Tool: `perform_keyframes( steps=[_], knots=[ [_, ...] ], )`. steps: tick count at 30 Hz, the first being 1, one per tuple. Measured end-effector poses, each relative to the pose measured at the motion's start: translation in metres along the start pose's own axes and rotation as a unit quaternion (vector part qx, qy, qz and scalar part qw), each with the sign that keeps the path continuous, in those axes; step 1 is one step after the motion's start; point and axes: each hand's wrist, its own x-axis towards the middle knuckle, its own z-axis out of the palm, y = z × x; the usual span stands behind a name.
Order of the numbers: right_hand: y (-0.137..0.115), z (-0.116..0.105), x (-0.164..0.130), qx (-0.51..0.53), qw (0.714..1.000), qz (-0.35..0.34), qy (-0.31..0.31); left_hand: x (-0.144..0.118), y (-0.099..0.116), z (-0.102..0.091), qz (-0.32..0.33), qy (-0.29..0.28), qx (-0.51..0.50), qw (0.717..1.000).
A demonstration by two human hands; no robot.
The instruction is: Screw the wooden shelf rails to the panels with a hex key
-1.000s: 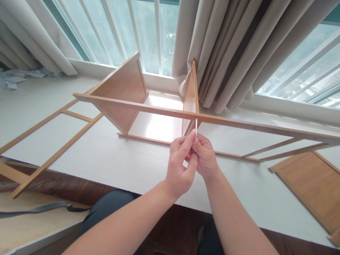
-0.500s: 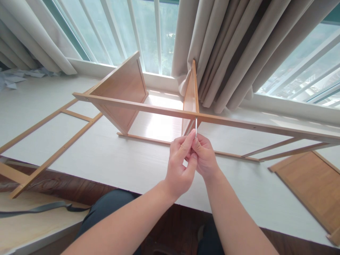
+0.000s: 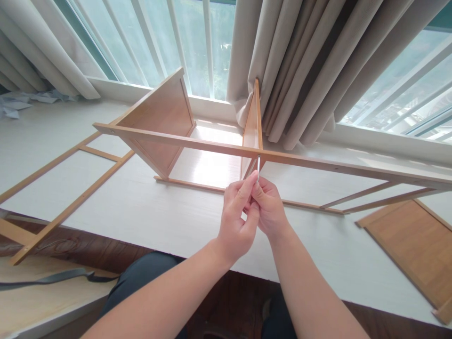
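Both my left hand [image 3: 236, 221] and right hand [image 3: 270, 212] pinch shut on the thin, stiff, slippery-looking metal key [image 3: 258, 168] at frame centre, its tip in the wooden rail [image 3: 197, 143]; I'd grip it low.

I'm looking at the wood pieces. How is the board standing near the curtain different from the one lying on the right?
The standing board is upright on its edge, fixed into the long rail; the loose board lies flat on the white surface, joined to nothing. Both hands work a thin metal tool just below the standing board, while the loose board is untouched. Both are light brown wood.
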Motion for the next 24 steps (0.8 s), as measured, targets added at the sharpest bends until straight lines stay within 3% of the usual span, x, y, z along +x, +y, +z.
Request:
perform_keyframes(
  steps=[24],
  knots=[
    [0.0015,-0.0028,0.0009,0.009,1.0,-0.005,0.004,0.0021,-0.0003,-0.002,-0.007,-0.005,0.004,1.0]
  ],
)
